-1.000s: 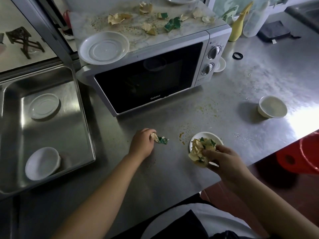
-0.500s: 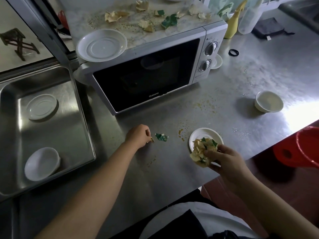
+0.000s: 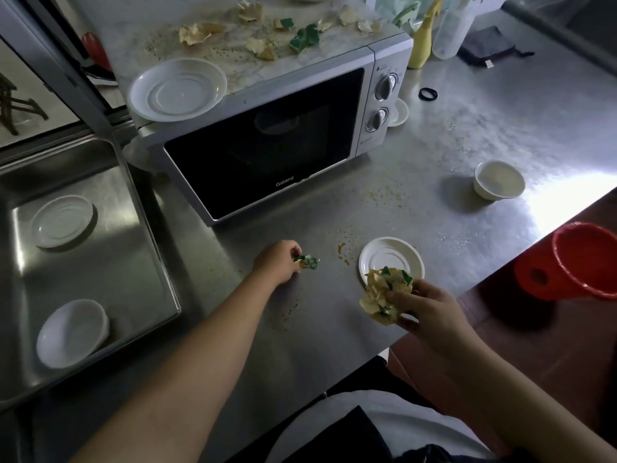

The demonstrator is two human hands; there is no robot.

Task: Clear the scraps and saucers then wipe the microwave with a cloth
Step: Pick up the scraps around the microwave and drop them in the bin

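Note:
A silver microwave (image 3: pixel 273 152) stands on the steel counter (image 3: pixel 434 135). Its top carries several paper scraps (image 3: pixel 260 35) and a white saucer (image 3: pixel 178 88) at its front left corner. My left hand (image 3: pixel 277 262) rests on the counter in front of the microwave and pinches a green and cream scrap (image 3: pixel 307 261). My right hand (image 3: pixel 420 309) holds a bunch of crumpled scraps (image 3: pixel 384 295) over the near edge of an empty white saucer (image 3: pixel 390 259). A dark cloth (image 3: pixel 487 48) lies at the back right.
The sink (image 3: pixel 140 248) at left holds a saucer (image 3: pixel 61 220) and a small bowl (image 3: pixel 71 332). A white bowl (image 3: pixel 499 179) sits right of the microwave, another saucer (image 3: pixel 399 112) beside its dials. A red bin (image 3: pixel 581 265) stands below the counter's right edge. Spray bottles (image 3: pixel 430 31) stand behind.
My left hand slid a little left, then closed its fingers on the green scrap. My right hand has drawn its bunch toward me, baring more of the saucer.

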